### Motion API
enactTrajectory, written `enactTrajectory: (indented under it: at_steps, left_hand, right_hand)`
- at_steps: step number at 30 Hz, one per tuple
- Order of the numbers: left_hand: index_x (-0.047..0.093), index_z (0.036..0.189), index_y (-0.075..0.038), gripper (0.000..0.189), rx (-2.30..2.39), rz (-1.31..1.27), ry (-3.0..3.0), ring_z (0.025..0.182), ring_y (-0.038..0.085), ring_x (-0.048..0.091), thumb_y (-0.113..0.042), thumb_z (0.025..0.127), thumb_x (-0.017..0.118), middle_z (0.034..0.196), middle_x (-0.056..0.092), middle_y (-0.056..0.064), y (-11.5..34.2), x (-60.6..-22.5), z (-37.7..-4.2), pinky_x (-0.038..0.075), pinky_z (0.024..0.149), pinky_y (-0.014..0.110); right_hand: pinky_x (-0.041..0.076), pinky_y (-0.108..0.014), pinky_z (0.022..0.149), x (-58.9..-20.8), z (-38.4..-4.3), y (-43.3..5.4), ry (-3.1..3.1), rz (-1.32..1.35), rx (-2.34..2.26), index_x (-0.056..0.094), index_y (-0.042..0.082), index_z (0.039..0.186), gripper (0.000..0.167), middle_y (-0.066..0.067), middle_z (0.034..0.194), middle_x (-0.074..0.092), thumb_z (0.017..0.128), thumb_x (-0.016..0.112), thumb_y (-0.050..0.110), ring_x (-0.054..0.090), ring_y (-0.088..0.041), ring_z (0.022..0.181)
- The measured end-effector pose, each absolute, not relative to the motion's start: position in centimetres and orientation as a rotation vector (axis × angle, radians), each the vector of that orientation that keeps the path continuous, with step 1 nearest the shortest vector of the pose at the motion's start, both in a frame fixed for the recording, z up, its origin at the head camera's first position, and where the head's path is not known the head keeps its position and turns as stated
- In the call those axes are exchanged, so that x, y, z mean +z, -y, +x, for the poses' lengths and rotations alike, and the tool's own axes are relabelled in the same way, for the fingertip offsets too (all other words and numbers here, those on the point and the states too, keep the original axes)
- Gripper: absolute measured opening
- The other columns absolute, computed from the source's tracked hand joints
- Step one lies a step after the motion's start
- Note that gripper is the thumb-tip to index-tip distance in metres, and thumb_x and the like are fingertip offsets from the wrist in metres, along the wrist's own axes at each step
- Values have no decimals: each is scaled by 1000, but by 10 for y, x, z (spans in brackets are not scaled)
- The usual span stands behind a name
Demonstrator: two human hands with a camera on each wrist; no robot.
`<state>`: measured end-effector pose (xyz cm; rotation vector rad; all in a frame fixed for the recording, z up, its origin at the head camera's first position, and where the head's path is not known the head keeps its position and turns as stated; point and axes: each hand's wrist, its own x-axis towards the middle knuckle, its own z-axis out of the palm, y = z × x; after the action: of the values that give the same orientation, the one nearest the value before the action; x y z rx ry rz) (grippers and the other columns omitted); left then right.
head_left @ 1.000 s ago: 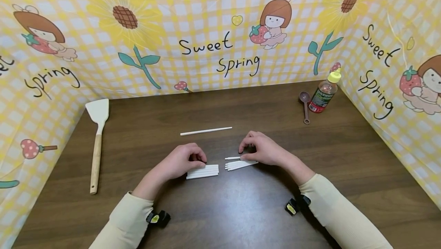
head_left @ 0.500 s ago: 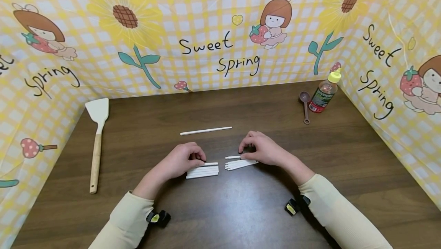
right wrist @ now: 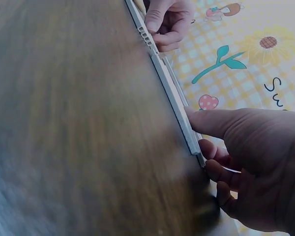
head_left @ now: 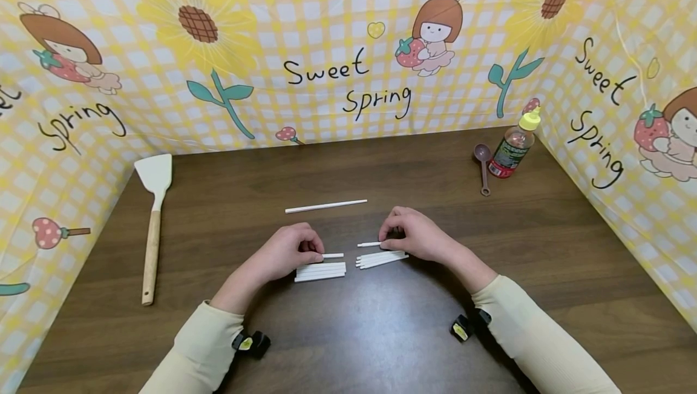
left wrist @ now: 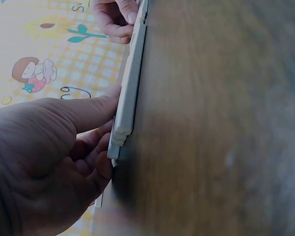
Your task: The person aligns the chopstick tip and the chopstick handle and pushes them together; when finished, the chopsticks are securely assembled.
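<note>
My left hand pinches a short white chopstick piece between thumb and fingers. Just in front of it, several similar thick pieces lie side by side in a row. Opposite, my right hand pinches a thinner white piece with a narrow tip pointing left. Nearer to me lies a fanned row of several thin pieces. The two held pieces lie almost in line, their ends apart. In the left wrist view the thumb is by the row's edge; the far fingertips are partly hidden.
A long white chopstick lies beyond both hands on the brown table. To the left is a white spatula with a wooden handle. A brown measuring spoon and a yellow-capped bottle stand at the back right.
Both hands have moved slightly away from me. The held pieces have separated from their rows, leaving a gap in front of each.
</note>
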<state>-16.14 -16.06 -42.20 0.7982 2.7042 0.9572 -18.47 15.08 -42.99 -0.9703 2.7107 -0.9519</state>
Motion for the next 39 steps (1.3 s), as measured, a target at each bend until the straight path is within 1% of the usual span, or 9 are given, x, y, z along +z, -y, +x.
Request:
enactTrajectory:
  at_steps: [11, 16, 20, 25, 28, 31, 33, 35, 39]
  left_hand:
    - [70, 84, -11, 10, 923, 856, -2711, 72, 8, 52, -3, 88, 76, 80, 55, -7, 160, -423, -161, 46, 68, 28]
    - [69, 84, -14, 12, 908, 889, -2758, 78, 11, 53, -5, 91, 74, 81, 57, -8, 159, -423, -161, 46, 73, 32]
    - [67, 87, -14, 10, 916, 827, -2796, 80, 15, 54, -7, 92, 73, 82, 60, -7, 159, -421, -162, 47, 77, 36]
    - [62, 93, -14, 9, 969, 776, -2813, 76, 14, 55, -8, 97, 68, 82, 64, -4, 158, -419, -162, 47, 75, 37]
    - [57, 95, -13, 10, 1014, 775, -2804, 73, 13, 56, -5, 100, 63, 81, 64, -3, 158, -419, -161, 46, 73, 36]
    - [52, 97, -12, 12, 1050, 762, -2813, 69, 12, 54, -3, 101, 58, 77, 59, -2, 158, -419, -161, 45, 71, 36]
    - [50, 98, -11, 11, 1070, 739, -2827, 67, 14, 51, -3, 102, 56, 75, 54, -1, 157, -420, -161, 44, 69, 36]
    - [50, 99, -11, 10, 1083, 715, -2841, 68, 16, 51, -2, 102, 54, 75, 52, 0, 157, -420, -160, 43, 69, 36]
    - [53, 103, -11, 9, 1101, 689, -2844, 74, 18, 53, -2, 102, 54, 81, 56, 1, 156, -418, -160, 44, 73, 38]
  right_hand:
    - [46, -35, 82, -431, -184, -148, -2733, -905, -970, 73, 17, 86, 7, 4, 89, 59, 90, 77, 14, 57, -15, 87]
    - [47, -32, 76, -430, -183, -147, -2730, -842, -1085, 71, 14, 87, 7, 6, 84, 64, 92, 74, 10, 57, -12, 80]
    - [47, -30, 72, -428, -183, -145, -2698, -795, -1183, 67, 12, 89, 8, 5, 79, 66, 94, 71, 8, 58, -10, 75]
    - [50, -32, 75, -428, -184, -144, -2709, -794, -1239, 67, 8, 97, 5, 2, 84, 67, 98, 64, 4, 61, -12, 80]
    - [50, -35, 78, -428, -184, -144, -2745, -811, -1244, 71, 5, 104, 11, -2, 91, 69, 99, 61, 2, 61, -15, 84]
    - [50, -38, 81, -427, -184, -144, -2775, -845, -1258, 73, 4, 109, 18, -5, 99, 70, 99, 59, -1, 61, -17, 87]
    - [49, -38, 82, -427, -183, -144, -2783, -856, -1276, 74, 4, 110, 20, -5, 103, 71, 98, 59, -1, 61, -18, 90]
    - [49, -38, 81, -426, -183, -144, -2778, -865, -1297, 74, 4, 110, 20, -5, 103, 71, 98, 59, 0, 61, -19, 90]
    - [50, -37, 82, -427, -183, -143, -2769, -894, -1310, 75, 6, 107, 14, -2, 101, 71, 99, 63, 7, 62, -17, 90]
